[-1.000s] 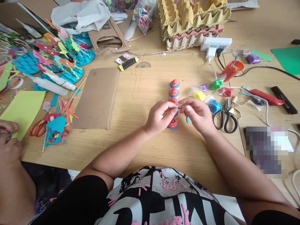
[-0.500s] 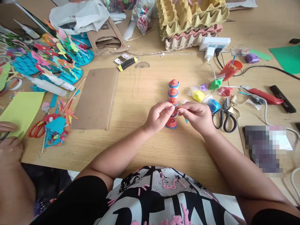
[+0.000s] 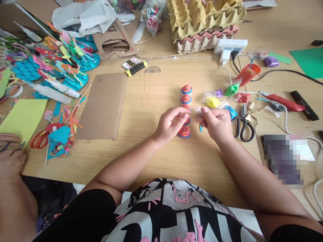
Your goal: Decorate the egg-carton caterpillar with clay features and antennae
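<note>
Several small red clay figures with yellow smiling faces and blue rims stand in a row, one of them the nearest clay figure (image 3: 184, 132). My left hand (image 3: 170, 126) is over the row's left side, thumb and forefinger pinched together; anything between them is too small to make out. Just right of the row, my right hand (image 3: 215, 123) is closed with its thumb on top. A thin tool with a blue flat tip (image 3: 200, 128) pokes out below its fingers. The two hands are apart, and my left fingers partly cover the middle figures.
Bags of clay, including yellow clay (image 3: 213, 102), lie beyond my right hand, with black-handled scissors (image 3: 244, 126) beside it. Cardboard (image 3: 102, 106) lies left. Egg trays (image 3: 207, 27) and a power strip (image 3: 230, 45) stand behind. Another person's hand (image 3: 11, 158) is at far left.
My hands were nearly touching at the fingertips. The right hand has drawn away to the right and turned thumb-up, while the left stays almost in place, still pinched.
</note>
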`<action>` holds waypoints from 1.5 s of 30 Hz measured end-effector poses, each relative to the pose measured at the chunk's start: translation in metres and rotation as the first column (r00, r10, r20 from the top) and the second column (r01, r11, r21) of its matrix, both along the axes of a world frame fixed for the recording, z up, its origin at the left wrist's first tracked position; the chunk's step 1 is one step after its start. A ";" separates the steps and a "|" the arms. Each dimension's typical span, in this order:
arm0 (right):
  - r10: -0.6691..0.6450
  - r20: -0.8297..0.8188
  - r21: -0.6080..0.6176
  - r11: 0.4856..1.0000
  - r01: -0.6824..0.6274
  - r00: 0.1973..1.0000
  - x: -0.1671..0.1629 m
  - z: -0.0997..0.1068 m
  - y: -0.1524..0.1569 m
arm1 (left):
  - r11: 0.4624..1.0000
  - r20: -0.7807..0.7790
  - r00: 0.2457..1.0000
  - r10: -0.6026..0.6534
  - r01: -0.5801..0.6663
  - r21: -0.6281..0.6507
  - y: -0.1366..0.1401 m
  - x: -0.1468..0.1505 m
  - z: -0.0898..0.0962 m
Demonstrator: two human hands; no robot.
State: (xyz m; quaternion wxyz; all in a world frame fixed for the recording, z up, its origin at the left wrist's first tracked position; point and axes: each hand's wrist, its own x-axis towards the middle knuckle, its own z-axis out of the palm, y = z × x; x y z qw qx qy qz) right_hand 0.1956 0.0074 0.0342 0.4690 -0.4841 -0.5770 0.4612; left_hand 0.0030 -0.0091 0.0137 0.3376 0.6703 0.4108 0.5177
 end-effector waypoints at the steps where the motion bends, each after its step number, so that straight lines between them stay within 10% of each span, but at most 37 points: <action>1: 0.022 0.020 0.011 1.000 -0.022 1.000 -0.001 0.002 -0.002 | 0.999 -0.042 0.999 -0.016 0.018 0.042 0.000 0.000 0.000; 8: 0.140 0.076 0.061 0.988 -0.145 0.987 -0.006 0.010 -0.009 | 0.975 -0.158 0.987 0.029 0.007 0.222 -0.002 0.002 0.003; 22: 0.063 0.131 0.011 0.998 -0.065 0.989 0.004 0.006 0.007 | 0.993 0.086 0.995 0.050 -0.058 0.098 0.002 0.004 -0.005; 27: 0.562 0.457 -0.191 0.819 -0.541 0.689 0.035 0.021 0.019 | 0.991 0.092 0.993 0.078 -0.087 0.100 0.004 0.001 -0.003; 31: 0.580 0.659 -0.282 0.780 -0.559 0.478 0.034 0.018 0.015 | 0.989 0.058 0.993 0.104 -0.109 0.096 0.004 0.000 -0.005; 40: 0.615 0.700 -0.360 0.744 -0.563 0.363 0.016 0.008 0.009 | 0.988 0.015 0.991 0.131 -0.132 0.078 0.004 -0.001 -0.006; 45: 0.574 0.628 -0.232 0.783 -0.577 0.526 0.030 0.024 0.012 | 0.991 -0.010 0.995 0.102 -0.100 0.092 0.002 -0.001 -0.005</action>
